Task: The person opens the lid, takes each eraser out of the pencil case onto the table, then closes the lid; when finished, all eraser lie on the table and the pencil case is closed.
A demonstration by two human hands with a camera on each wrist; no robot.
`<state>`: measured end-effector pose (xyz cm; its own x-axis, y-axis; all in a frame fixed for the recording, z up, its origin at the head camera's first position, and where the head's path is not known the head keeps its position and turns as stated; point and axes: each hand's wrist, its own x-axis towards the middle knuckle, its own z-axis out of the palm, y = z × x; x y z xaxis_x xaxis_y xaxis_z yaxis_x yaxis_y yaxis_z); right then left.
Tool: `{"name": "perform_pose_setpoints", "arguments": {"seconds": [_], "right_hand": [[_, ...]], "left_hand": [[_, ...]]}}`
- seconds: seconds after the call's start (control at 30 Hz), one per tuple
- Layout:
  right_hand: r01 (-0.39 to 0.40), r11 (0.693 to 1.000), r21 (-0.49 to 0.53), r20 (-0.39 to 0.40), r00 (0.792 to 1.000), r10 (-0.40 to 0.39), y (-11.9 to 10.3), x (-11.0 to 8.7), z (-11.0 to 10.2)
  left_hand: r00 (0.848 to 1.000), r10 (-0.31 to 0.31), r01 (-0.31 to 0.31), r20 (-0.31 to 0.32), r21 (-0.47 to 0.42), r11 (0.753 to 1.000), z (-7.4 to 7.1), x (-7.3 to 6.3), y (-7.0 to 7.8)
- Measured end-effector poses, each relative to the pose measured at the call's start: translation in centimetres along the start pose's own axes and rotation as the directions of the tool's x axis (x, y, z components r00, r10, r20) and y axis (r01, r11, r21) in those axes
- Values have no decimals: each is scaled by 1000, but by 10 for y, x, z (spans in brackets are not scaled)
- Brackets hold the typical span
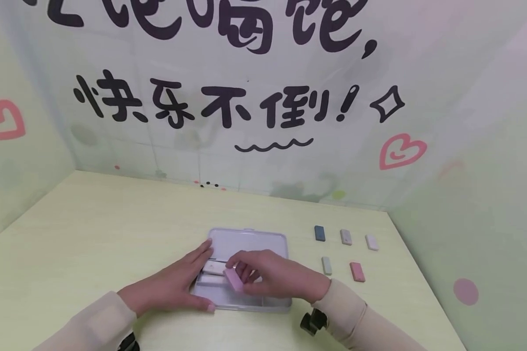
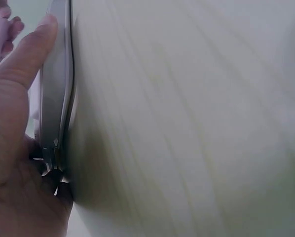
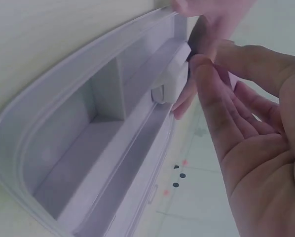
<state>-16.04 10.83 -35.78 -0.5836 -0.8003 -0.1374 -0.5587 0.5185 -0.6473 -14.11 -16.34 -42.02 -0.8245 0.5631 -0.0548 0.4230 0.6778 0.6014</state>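
Observation:
A hinged pale lilac plastic case [image 1: 246, 307] lies with its lid [image 1: 248, 243] laid back; its tray is split by dividers. My left hand [image 1: 167, 285] grips the case's left side, thumb at the front edge and fingers by the hinge. In the left wrist view that thumb [image 2: 31, 49] rests against the case wall [image 2: 56, 94]. Above the tray, my right hand [image 1: 272, 275] pinches a small pink rectangular block [image 1: 233, 280], tilted. A white block [image 1: 213, 267] sits in the tray's rear left; the right wrist view shows a white block [image 3: 174, 84] too.
To the right on the table lie a dark blue block [image 1: 319, 233], a grey block [image 1: 346, 237], a white block [image 1: 372, 242], a pale green block [image 1: 326, 265] and a red-pink block [image 1: 357, 271]. A printed wall sheet [image 1: 180, 156] stands behind the table.

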Motion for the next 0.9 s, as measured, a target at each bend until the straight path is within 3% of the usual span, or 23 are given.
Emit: {"name": "perform_pose_setpoints", "arguments": {"seconds": [0.33,0.57,0.73,0.9], "right_hand": [[53,990,129,-155,987,-33,4,-3,-3],[10,989,146,-197,980,19,12,-12,-3],[-25,990,137,-239,969,58,27,-36,-8],[-63,990,125,-325,940,101,52,-73,-14]], "left_hand": [[1000,1,0,-13,14,1000,-1,-3,-2],[1000,-9,9,-13,0,1000,-1,-4,-1],[1000,5,-5,-21,14,1000,0,-4,-2],[1000,14,-13,-21,24,1000,2,-1,-2]]}}
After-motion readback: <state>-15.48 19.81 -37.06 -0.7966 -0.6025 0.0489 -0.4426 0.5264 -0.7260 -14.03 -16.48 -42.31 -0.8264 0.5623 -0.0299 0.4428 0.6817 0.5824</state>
